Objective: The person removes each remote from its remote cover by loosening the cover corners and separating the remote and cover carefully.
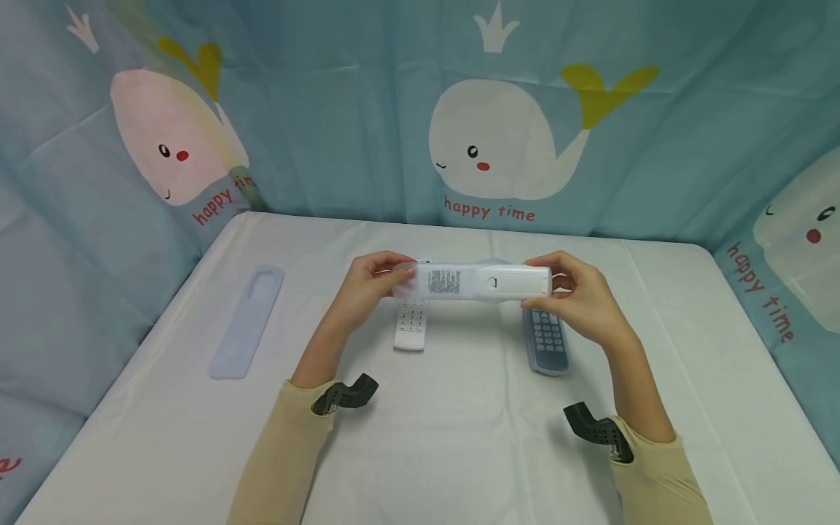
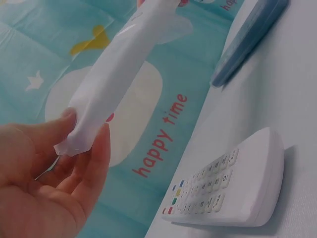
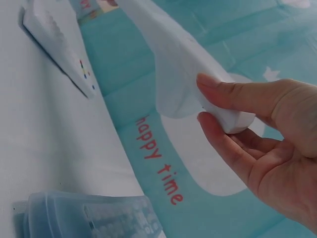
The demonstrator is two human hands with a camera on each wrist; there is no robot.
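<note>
A white remote control (image 1: 521,282), its back with label and battery cover facing me, is held level above the table, partly inside a translucent sleeve (image 1: 420,283). At the sleeve's end, my left hand (image 1: 369,286) pinches it between thumb and fingers. My right hand (image 1: 577,295) pinches the remote's bare end; the right wrist view shows a flap of the sleeve (image 3: 173,94) flaring beside it. Below the left end lies another white remote (image 1: 411,324), buttons up, its upper part hidden. Under my right hand is a dark remote in a bluish clear cover (image 1: 547,343).
An empty translucent sleeve (image 1: 247,321) lies on the left of the white-covered table (image 1: 459,452). Blue curtains (image 1: 367,146) with whale prints stand along the back and both sides. Black wrist mounts (image 1: 344,394) stick out from both sleeves.
</note>
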